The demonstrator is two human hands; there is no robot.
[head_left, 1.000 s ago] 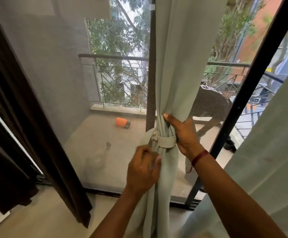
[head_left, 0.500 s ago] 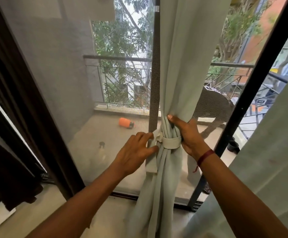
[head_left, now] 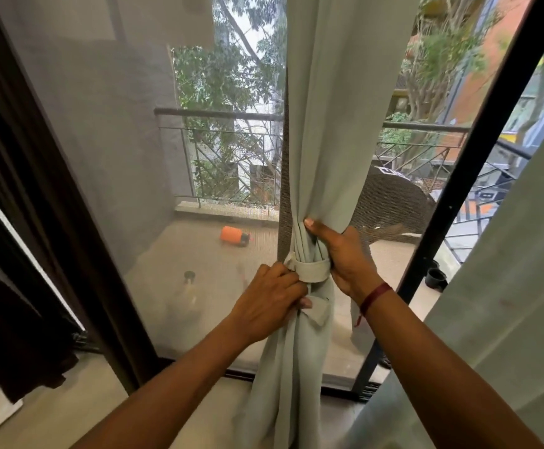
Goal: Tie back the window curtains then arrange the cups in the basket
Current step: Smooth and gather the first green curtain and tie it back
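A pale green curtain (head_left: 325, 131) hangs in the middle of the window, bunched at waist height by a matching tie-back band (head_left: 312, 270). My right hand (head_left: 341, 254) grips the gathered folds just above and beside the band, thumb pointing left. My left hand (head_left: 270, 299) is closed on the band's loose end at the curtain's left side, just below the wrap. A second pale green curtain (head_left: 507, 303) hangs loose at the right edge. No cups or basket are in view.
A dark brown curtain (head_left: 21, 222) hangs at the left beside the dark window frame (head_left: 79, 205). Behind the mesh screen lies a balcony with a railing (head_left: 218, 115), an orange bottle (head_left: 231, 234) on the floor and a wicker chair (head_left: 393, 202).
My left hand rose from below the band to the knot and has closed on the band's loose end. The right hand kept its grip on the folds. The view shifted slightly.
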